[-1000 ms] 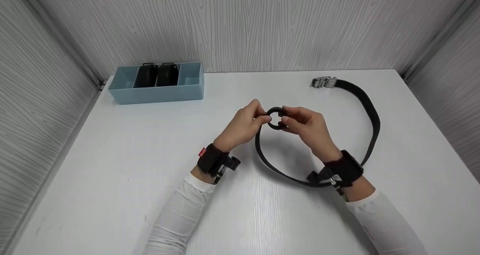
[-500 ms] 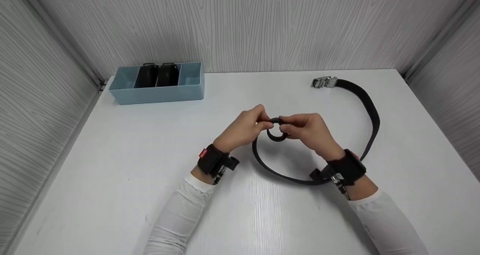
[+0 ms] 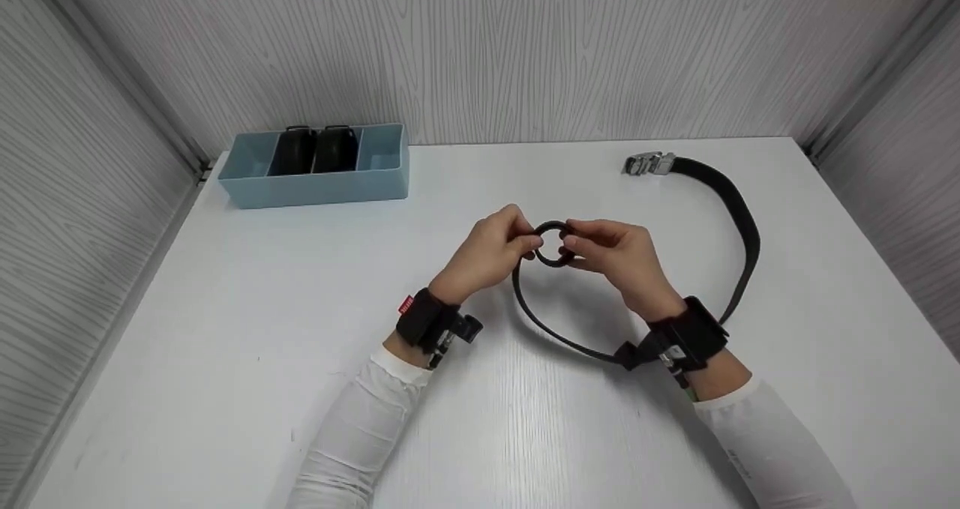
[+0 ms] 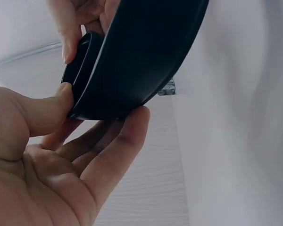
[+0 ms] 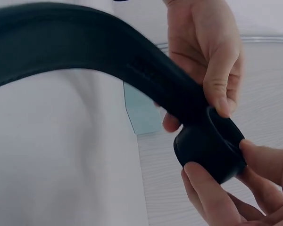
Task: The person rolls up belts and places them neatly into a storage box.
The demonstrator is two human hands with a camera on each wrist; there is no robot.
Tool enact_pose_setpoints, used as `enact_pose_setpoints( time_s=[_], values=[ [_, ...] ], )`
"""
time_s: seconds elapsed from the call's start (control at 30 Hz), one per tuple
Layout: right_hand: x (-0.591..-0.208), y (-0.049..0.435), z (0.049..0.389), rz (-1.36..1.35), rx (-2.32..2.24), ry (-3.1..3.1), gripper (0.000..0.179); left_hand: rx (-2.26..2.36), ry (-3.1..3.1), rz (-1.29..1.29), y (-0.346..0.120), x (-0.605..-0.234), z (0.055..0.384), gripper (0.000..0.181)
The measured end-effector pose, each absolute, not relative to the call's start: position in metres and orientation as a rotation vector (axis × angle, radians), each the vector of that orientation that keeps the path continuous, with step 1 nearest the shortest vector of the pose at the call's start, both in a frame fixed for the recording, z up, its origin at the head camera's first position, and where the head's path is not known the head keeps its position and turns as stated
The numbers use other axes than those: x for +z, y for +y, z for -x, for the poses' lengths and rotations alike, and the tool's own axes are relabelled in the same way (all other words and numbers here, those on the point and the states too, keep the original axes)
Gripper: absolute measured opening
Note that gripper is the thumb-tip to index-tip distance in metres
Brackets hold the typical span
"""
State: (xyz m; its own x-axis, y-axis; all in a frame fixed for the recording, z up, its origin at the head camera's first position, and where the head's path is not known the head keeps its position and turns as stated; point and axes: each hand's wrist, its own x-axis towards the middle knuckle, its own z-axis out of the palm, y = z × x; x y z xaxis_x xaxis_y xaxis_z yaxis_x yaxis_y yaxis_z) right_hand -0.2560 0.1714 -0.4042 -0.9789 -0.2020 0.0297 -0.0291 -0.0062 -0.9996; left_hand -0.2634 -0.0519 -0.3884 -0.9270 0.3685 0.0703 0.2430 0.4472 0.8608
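A black belt (image 3: 739, 213) with a silver buckle (image 3: 649, 163) stands on its edge in a wide curve on the white table. Its free end is rolled into a small ring between my two hands, raised off the table. My left hand (image 3: 491, 250) pinches the left side of this ring between thumb and fingers. On the ring's right side, my right hand (image 3: 615, 254) grips it the same way. The right wrist view shows the rolled coil (image 5: 207, 148) with the belt strap running off to the left. In the left wrist view the strap (image 4: 137, 56) hides part of the right hand.
At the back left stands a light blue divided box (image 3: 315, 190). Two black rolled belts (image 3: 335, 149) sit in its middle compartments. Wood-grain panels (image 3: 480, 52) enclose the table at the back and both sides.
Both hands keep hold of the ring and turn it; it dipped slightly toward me, then came back up. The buckle end stays in place.
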Motion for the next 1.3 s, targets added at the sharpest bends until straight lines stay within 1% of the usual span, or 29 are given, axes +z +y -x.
enact_pose_setpoints(
  time_s=[0.13, 0.27, 0.37, 0.67, 0.9, 1.03, 1.17, 1.3],
  values=[
    [-0.403, 0.173, 0.257, 0.326, -1.996, 2.174, 0.035, 1.406, 2.619, -0.589, -0.054, -0.383, 0.261, 0.011],
    [-0.402, 0.174, 0.257, 0.435, -1.854, 2.213, 0.032, 1.263, 2.65, -0.668, -0.055, -0.381, 0.26, 0.012],
    [-0.402, 0.174, 0.256, 0.452, -1.838, 2.219, 0.03, 1.23, 2.641, -0.692, -0.055, -0.381, 0.26, 0.013],
    [-0.403, 0.171, 0.254, 0.27, -2.127, 2.164, 0.034, 1.536, 2.558, -0.49, -0.052, -0.388, 0.263, 0.018],
    [-0.401, 0.17, 0.253, 0.28, -2.185, 2.128, 0.037, 1.59, 2.545, -0.546, -0.053, -0.387, 0.264, 0.014],
    [-0.399, 0.173, 0.253, 0.338, -2.083, 2.138, 0.036, 1.55, 2.544, -0.614, -0.056, -0.384, 0.263, 0.013],
    [-0.395, 0.177, 0.253, 0.426, -1.888, 2.203, 0.032, 1.442, 2.527, -0.685, -0.057, -0.381, 0.261, 0.012],
    [-0.392, 0.178, 0.253, 0.453, -1.805, 2.242, 0.029, 1.381, 2.517, -0.695, -0.056, -0.381, 0.26, 0.012]
  ],
)
